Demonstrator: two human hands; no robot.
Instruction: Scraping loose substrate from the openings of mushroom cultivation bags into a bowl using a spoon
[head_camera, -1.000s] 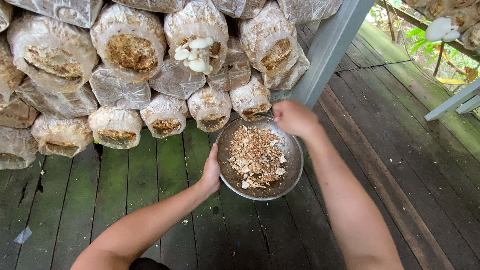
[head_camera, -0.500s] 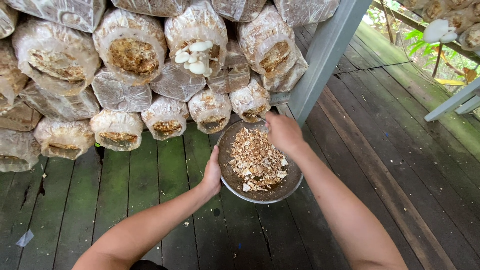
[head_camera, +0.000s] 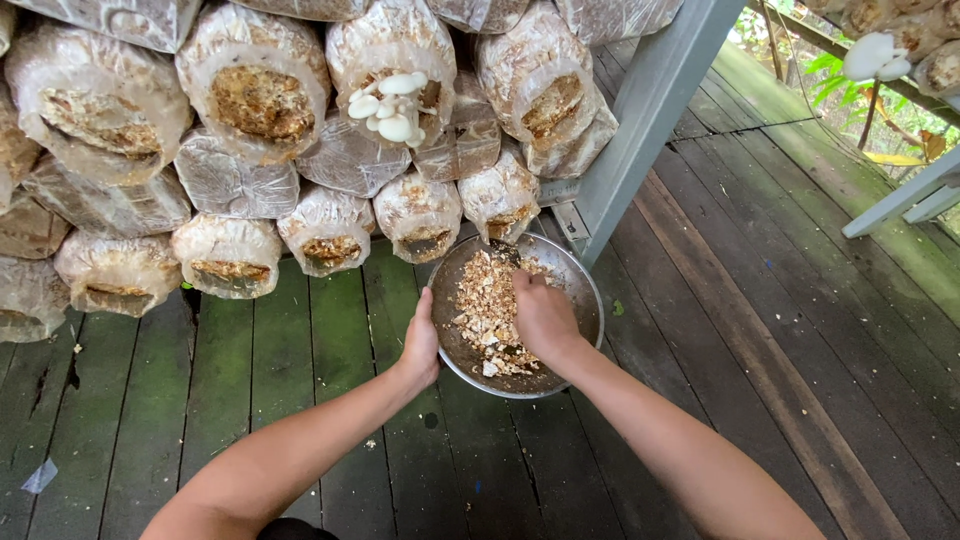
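Two bare hands work over one round metal bowl (head_camera: 578, 290) at the centre of the frame, held just above the wooden plank floor (head_camera: 760, 330). The left hand (head_camera: 421, 345) is clamped on the bowl's left rim, thumb over the edge, and carries it level. The right hand (head_camera: 543, 315) lies inside the bowl, fingers curled down onto the crumbly tan scrapings (head_camera: 484, 310); a dark sliver of a tool may show at its fingertips, but whether this hand is closed on anything cannot be told. The step in hand appears to be depositing or pressing down loosened material in the bowl, and any further filling would call for keeping the bowl steady under a bag mouth. Immediately above, in the upper left and upper centre, plastic-wrapped substrate bags (head_camera: 330, 230) lie stacked on their sides with open brown mouths; one bears a cluster of white mushrooms (head_camera: 390, 108). A grey metal post (head_camera: 650, 110) stands at upper right.
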